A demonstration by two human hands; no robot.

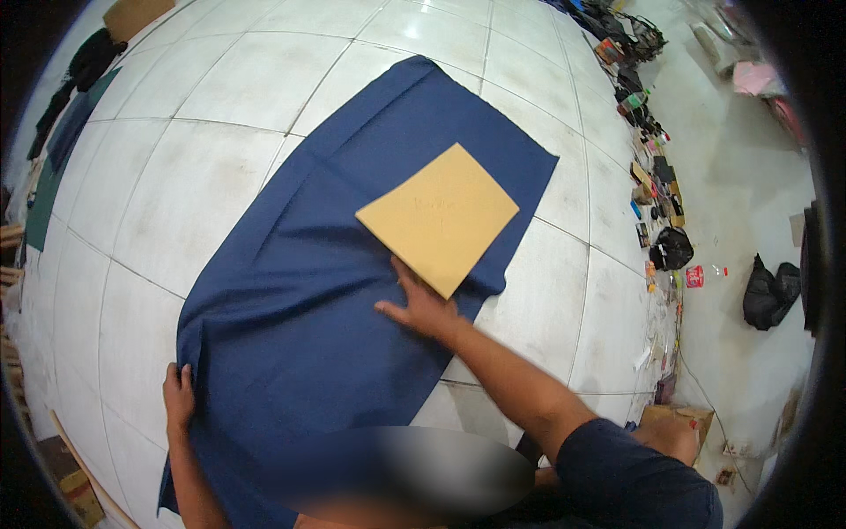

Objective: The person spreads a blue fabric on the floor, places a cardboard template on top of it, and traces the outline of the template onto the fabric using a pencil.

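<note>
A large piece of dark blue cloth (pixel 326 344) lies slantwise on the floor, with wrinkles across its middle. On its upper right part rests a flat tan four-sided sheet (pixel 445 216), perhaps card, with faint marks on it. My left hand (pixel 179 398) grips the cloth's left edge, fingers bent over it. My right hand (pixel 425 304) is spread, thumb apart, on the cloth at the sheet's lower edge; its fingertips reach the sheet's border. A blurred oval hides the cloth's near end.
White tiles (pixel 229 167) surround the cloth. Along the right runs a row of small clutter, with a black bag (pixel 672 249), a bottle (pixel 633 101) and a second black bag (pixel 771 291). Dark cloth (pixel 88 62) and a wooden stick (pixel 84 467) lie at the left.
</note>
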